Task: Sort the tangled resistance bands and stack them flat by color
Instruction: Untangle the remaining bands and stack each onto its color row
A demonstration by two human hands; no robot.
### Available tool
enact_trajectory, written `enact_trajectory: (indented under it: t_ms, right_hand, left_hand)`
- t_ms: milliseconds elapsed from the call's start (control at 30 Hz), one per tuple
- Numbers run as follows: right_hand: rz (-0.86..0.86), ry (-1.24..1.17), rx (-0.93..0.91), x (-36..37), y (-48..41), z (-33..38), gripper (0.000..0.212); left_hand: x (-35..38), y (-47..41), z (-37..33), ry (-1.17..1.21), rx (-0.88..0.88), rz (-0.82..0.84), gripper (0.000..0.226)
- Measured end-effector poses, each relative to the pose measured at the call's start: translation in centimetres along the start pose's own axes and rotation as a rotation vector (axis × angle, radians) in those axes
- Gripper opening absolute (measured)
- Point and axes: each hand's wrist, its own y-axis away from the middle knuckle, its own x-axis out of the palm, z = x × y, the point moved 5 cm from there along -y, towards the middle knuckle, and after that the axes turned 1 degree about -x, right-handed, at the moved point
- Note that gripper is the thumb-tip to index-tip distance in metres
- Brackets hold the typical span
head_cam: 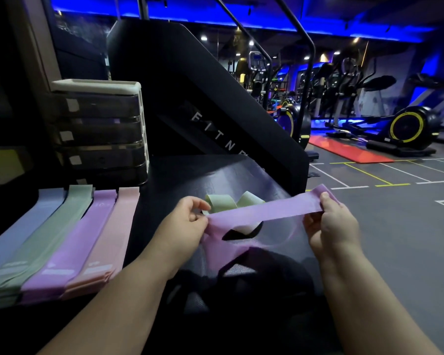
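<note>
Hands: your left hand [187,219] pinches one end of the lilac flat elastic loop band [267,213], thumb against fingertips. Your right hand [331,221] grips the other end with the thumb on top. Both hands are closed on this one band; neither is free.

Band position: it is held in the air above the dark matte surface [169,175]. The upper ply is pulled fairly straight between your hands. The lower ply sags, with a twist nearer your left hand.

Just behind it on the surface lies a pale green elastic band [226,202], crumpled in folds and unsorted. I cannot tell whether it touches the lilac one.

Further left are four flat stacks side by side: pale blue stack [23,226], green stack [54,226], lilac stack [80,234], pink stack [110,234]. A smoky plastic drawer unit [100,131] stands behind them.

Step in hand (judgement): straightening the lilac band before stacking. The task looks nearly done, with only this band and the crumpled green one unstacked.

Next move calls for turning one end to take out the twist so both plies lie flush. Then carry the band left and lay it squarely on the lilac stack, between green and pink. Keep tension low, since a stretched band can slip from a pinch.
</note>
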Motion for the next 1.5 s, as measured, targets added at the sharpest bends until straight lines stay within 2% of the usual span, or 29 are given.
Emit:
enact_trajectory:
  t_ms: [133,267,300,367,500,567,667,733,800,900,1000,1100,1167,1233,1300,1433,1500]
  right_hand:
    - [0.000,0.007,0.009,-0.2,-0.2,-0.4,0.015]
    - [0.023,0.016,0.016,-0.3,0.0,-0.8,0.017]
    - [0.027,0.017,0.015,-0.4,0.0,-0.8,0.017]
    - [0.030,0.019,0.016,-0.4,-0.2,-0.9,0.015]
    - [0.016,0.026,0.009,-0.5,-0.4,-0.8,0.015]
    - [-0.035,0.028,-0.001,-0.8,-0.3,-0.3,0.016]
    - [-0.084,0.007,-0.021,-1.2,-0.6,0.6,0.019]
    - [-0.092,-0.005,-0.025,-1.4,-0.7,0.9,0.020]
    - [-0.098,-0.007,-0.018,-1.6,-0.7,0.9,0.020]
    - [-0.087,-0.017,-0.007,-1.6,-0.7,0.8,0.020]
    - [-0.073,-0.035,-0.004,-1.7,-0.9,0.6,0.020]
    - [-0.077,-0.029,-0.003,-1.9,-0.9,0.4,0.020]
    - [-0.088,-0.016,0.003,-1.9,-0.9,0.3,0.021]
    - [-0.106,0.005,0.010,-2.0,-1.0,0.2,0.021]
    - [-0.126,0.025,0.023,-2.2,-1.1,0.2,0.020]
    - [-0.149,0.047,0.043,-2.6,-1.4,0.4,0.018]
    - [-0.143,0.053,0.043,-2.8,-1.6,0.4,0.017]
  left_hand:
    - [0.5,0.2,-0.3,0.156,-0.100,0.132,0.030]
    - [1.0,0.5,-0.3,0.076,-0.062,0.194,0.010]
    - [1.1,0.7,-0.2,0.046,-0.055,0.225,0.015]
    - [1.0,0.8,-0.2,-0.093,-0.020,0.237,0.030]
    - [0.4,1.2,-1.1,-0.450,0.117,0.135,0.040]
    - [0.1,1.3,-0.6,-0.574,0.119,0.107,0.034]
    - [-1.1,1.1,0.0,-0.792,0.055,-0.003,0.007]
    - [-1.7,1.0,0.4,-0.865,-0.005,-0.029,0.020]
    - [-1.9,0.9,0.5,-0.790,-0.031,-0.024,0.026]
    - [-1.7,0.8,0.8,-0.306,-0.102,-0.009,0.018]
    - [-1.3,0.9,0.6,0.157,-0.244,0.042,0.014]
    - [-1.0,1.5,0.5,0.467,-0.403,0.132,0.015]
    - [-1.0,1.8,0.5,0.591,-0.505,0.174,0.016]
    - [-1.0,2.1,0.4,0.635,-0.553,0.220,0.016]
    - [-1.0,2.1,0.3,0.578,-0.524,0.243,0.018]
    - [-1.5,1.3,0.6,0.213,-0.362,0.219,0.041]
    - [-1.5,1.5,0.3,0.092,-0.292,0.241,0.029]
